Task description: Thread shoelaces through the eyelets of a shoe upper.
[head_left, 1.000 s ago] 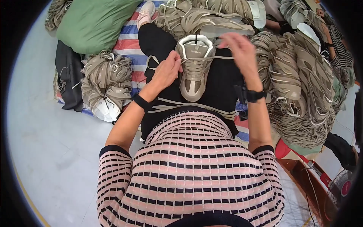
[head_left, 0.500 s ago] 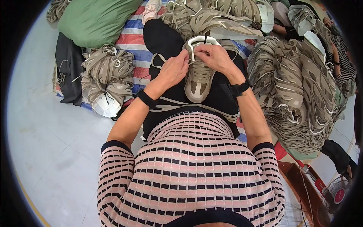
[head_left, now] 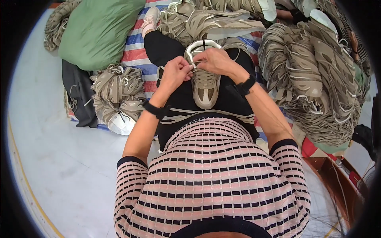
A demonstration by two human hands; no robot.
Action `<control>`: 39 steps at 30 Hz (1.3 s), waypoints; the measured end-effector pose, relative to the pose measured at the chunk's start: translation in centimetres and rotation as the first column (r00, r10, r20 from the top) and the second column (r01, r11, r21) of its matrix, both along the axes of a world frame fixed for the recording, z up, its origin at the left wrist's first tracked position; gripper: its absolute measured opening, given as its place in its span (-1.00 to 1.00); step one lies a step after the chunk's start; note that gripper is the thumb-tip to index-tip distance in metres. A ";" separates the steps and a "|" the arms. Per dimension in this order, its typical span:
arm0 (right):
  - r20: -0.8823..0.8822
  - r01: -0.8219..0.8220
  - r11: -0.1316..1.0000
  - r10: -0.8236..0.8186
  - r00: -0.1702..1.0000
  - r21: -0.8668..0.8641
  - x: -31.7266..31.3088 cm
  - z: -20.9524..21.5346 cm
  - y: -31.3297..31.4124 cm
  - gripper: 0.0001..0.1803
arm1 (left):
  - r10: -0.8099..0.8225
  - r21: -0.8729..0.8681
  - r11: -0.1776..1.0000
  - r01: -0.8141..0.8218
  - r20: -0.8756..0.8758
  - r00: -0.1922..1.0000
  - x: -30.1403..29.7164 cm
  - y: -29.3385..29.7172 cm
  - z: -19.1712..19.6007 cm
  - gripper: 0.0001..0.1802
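Both hands have closed in together at the collar of the beige mesh-and-suede sneaker upper (head_left: 204,81) lying toe-toward-the-person on the black-trousered lap (head_left: 178,99). A second ago the right hand (head_left: 214,61) was out wide to the side and the left hand (head_left: 174,74) lower on the shoe's flank; now they meet by the pale collar rim, fingers pinched shut on something small there, too fine to make out. That looks like fine finger work at the shoe's opening getting under way. No true containers here: a heaped pile of matching beige uppers (head_left: 317,79) sits on the right, a smaller bundle (head_left: 117,93) left, beside a green stuffed sack (head_left: 97,33), contents hidden.
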State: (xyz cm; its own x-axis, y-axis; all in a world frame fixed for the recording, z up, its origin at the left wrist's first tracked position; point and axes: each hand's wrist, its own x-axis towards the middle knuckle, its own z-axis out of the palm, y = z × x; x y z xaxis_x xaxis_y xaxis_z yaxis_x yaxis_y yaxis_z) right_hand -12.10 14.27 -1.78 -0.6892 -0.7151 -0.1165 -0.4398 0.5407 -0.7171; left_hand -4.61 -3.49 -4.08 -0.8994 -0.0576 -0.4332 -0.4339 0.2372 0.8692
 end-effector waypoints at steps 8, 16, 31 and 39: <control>0.120 -0.129 0.985 0.142 0.983 -0.112 -2.2 -1.3 0.9 -0.85 | -0.379 -0.420 0.873 0.249 -0.262 0.888 0.6 -0.2 2.5 -0.68; 0.826 0.799 0.268 0.358 0.435 -0.538 -6.0 4.2 10.5 -0.85 | -0.556 -0.552 0.779 0.296 -0.391 0.734 0.0 -1.1 3.3 -0.78; 0.617 0.698 0.601 -0.393 0.682 -0.389 -1.5 -1.7 11.5 -0.78 | -0.527 -0.578 0.796 0.177 -0.519 0.674 -0.5 1.2 3.2 -0.84; -0.075 0.347 0.938 -0.346 0.935 -0.006 4.4 -2.3 6.1 -0.75 | -0.562 -0.660 0.739 0.136 -0.493 0.664 -1.5 2.9 4.8 -0.83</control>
State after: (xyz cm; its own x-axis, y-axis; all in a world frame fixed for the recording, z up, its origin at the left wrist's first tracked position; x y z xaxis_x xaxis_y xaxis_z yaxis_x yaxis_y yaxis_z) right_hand -7.71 20.42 -4.10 -0.9010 -0.4298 -0.0597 -0.2760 0.6738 -0.6854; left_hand -6.10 -0.59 0.68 -0.9238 0.3019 0.2353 0.3827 0.7422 0.5502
